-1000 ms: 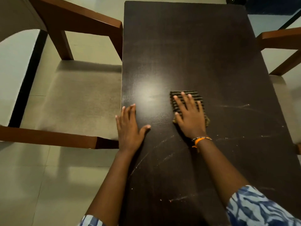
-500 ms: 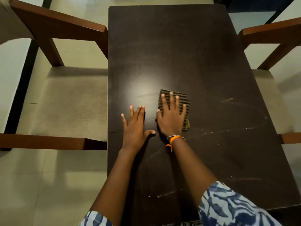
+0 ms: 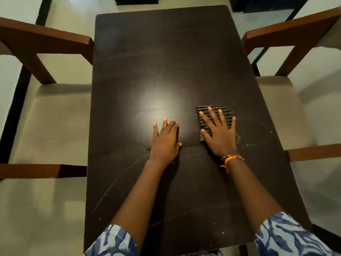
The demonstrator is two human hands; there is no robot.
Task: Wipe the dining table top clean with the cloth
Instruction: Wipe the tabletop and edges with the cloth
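The dark brown dining table top [image 3: 166, 52] fills the middle of the head view. A folded dark cloth with pale stripes [image 3: 212, 110] lies on its right half. My right hand [image 3: 219, 135] presses flat on the cloth with fingers spread and covers most of it. My left hand [image 3: 166, 143] rests palm down on the bare table, a hand's width to the left of the cloth, holding nothing. Pale dust streaks [image 3: 118, 183] and small crumbs mark the near part of the table, and a faint arc [image 3: 258, 143] lies right of the cloth.
Wooden armchairs with beige seats stand tight against both long sides, one on the left [image 3: 55, 117] and one on the right [image 3: 287, 108]. Pale floor tiles surround them. Dark furniture [image 3: 267, 2] sits beyond the far right corner.
My right hand has slid the cloth to the right, away from my left hand. The left hand stays flat on the table. The view has shifted, showing both chairs.
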